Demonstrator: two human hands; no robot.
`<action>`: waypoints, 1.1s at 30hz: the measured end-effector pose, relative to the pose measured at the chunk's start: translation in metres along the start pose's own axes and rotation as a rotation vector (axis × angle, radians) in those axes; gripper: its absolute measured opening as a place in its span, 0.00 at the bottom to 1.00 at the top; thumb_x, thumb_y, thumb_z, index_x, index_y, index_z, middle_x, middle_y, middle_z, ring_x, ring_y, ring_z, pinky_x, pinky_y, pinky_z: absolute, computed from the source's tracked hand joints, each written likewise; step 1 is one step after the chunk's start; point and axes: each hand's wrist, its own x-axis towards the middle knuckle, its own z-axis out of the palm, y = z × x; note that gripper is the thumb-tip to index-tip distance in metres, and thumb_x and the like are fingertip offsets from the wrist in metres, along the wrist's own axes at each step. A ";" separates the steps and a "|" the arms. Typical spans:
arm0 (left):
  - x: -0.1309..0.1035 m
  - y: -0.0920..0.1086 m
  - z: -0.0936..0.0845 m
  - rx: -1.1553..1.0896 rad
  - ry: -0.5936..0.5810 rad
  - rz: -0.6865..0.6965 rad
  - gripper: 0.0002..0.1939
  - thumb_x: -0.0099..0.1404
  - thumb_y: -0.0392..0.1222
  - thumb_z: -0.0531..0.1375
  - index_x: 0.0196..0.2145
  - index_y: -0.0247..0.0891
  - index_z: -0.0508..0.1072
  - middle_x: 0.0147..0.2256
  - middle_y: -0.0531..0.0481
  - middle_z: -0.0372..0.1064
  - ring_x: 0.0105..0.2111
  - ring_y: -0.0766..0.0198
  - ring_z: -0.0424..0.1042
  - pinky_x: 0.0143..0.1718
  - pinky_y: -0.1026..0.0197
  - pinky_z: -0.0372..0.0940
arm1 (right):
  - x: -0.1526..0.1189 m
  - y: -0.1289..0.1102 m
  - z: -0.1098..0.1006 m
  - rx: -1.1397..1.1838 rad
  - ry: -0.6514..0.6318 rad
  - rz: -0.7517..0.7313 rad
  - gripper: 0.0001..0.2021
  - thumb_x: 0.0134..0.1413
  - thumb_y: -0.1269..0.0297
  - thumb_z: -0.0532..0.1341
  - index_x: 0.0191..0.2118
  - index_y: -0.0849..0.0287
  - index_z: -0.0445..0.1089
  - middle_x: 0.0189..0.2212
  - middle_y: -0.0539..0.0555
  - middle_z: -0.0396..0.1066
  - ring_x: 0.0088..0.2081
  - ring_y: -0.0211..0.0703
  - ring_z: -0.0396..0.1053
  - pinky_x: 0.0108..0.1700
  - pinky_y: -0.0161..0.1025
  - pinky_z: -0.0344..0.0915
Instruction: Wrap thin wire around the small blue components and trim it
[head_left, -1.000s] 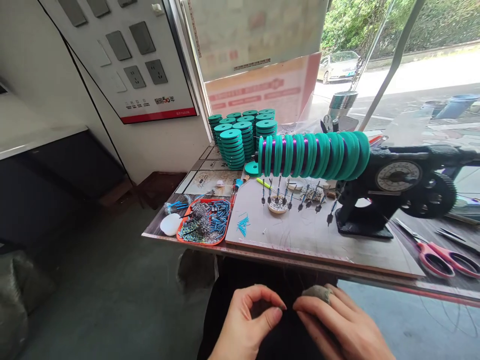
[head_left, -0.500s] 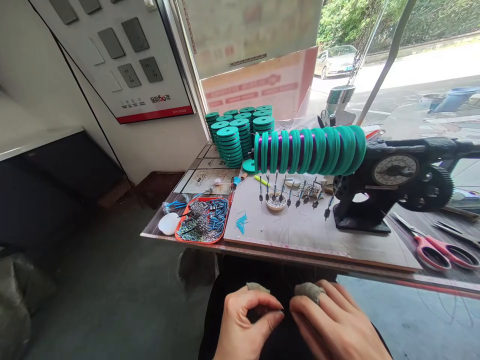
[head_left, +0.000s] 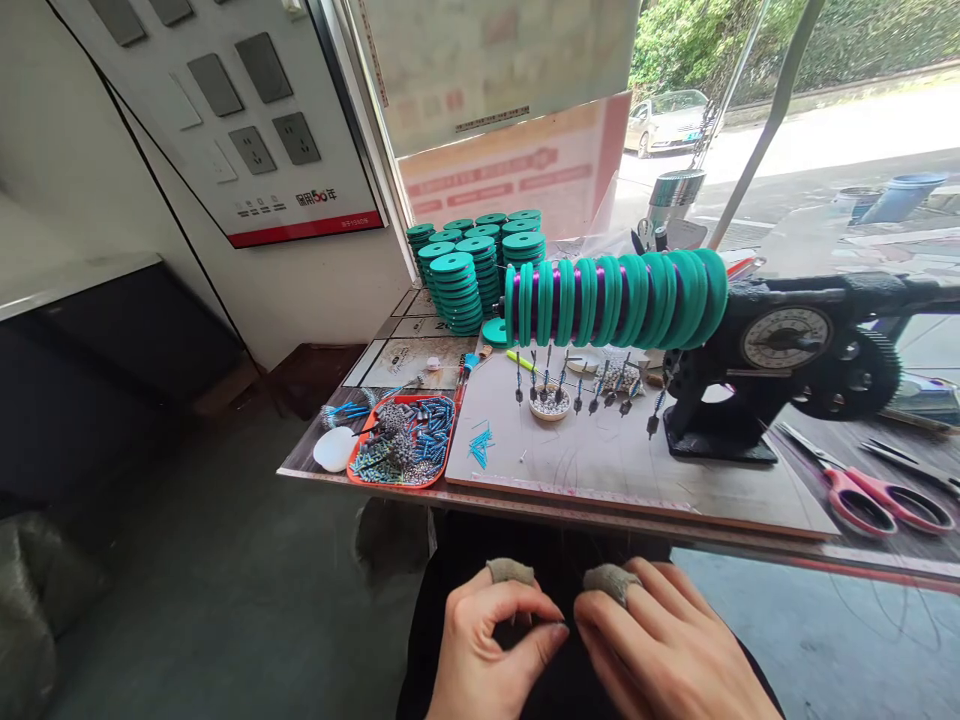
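Note:
My left hand (head_left: 499,640) is low in front of the table edge, thumb and index finger pinched together; whatever lies between the tips is too small to make out. Close by on the right, my right hand (head_left: 664,640) has its fingers curled and pressed together, with their tips partly hidden. Greyish wraps cover one finger on each hand. Above them on the board, a row of green foam spools (head_left: 615,300) sits on a black winding machine (head_left: 787,340), small dark fishing rigs (head_left: 592,400) dangling beneath. A round dish of white beads (head_left: 550,402) stands under the rigs.
An orange tray (head_left: 405,440) of small metal and blue parts lies at left, beside a white lid (head_left: 335,449). Blue sleeves (head_left: 481,446) are scattered on the board. Stacked green spools (head_left: 457,290) stand behind. Red-handled scissors (head_left: 862,495) and more tools lie at right.
The view has shifted slightly, so the scene sits a little further left. Both hands keep nearly the same pose, still close together.

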 end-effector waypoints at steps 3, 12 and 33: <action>0.001 0.001 -0.001 0.019 -0.005 0.021 0.02 0.50 0.32 0.65 0.22 0.35 0.77 0.22 0.49 0.70 0.24 0.65 0.67 0.27 0.67 0.63 | 0.001 0.000 0.001 -0.004 0.002 -0.002 0.18 0.63 0.69 0.44 0.24 0.55 0.63 0.20 0.50 0.63 0.25 0.43 0.56 0.32 0.38 0.49; 0.003 0.005 -0.001 0.058 -0.002 0.057 0.03 0.50 0.30 0.64 0.21 0.34 0.76 0.21 0.49 0.70 0.24 0.65 0.68 0.26 0.68 0.63 | 0.010 -0.001 -0.009 -0.031 -0.040 -0.055 0.17 0.61 0.71 0.46 0.24 0.56 0.63 0.20 0.50 0.65 0.25 0.42 0.57 0.32 0.37 0.50; 0.000 -0.001 0.000 0.070 -0.004 0.087 0.04 0.51 0.31 0.63 0.23 0.37 0.76 0.23 0.50 0.71 0.26 0.64 0.69 0.29 0.66 0.63 | 0.014 -0.002 -0.011 -0.056 -0.011 -0.065 0.18 0.61 0.72 0.46 0.23 0.56 0.63 0.20 0.50 0.66 0.25 0.42 0.58 0.33 0.37 0.52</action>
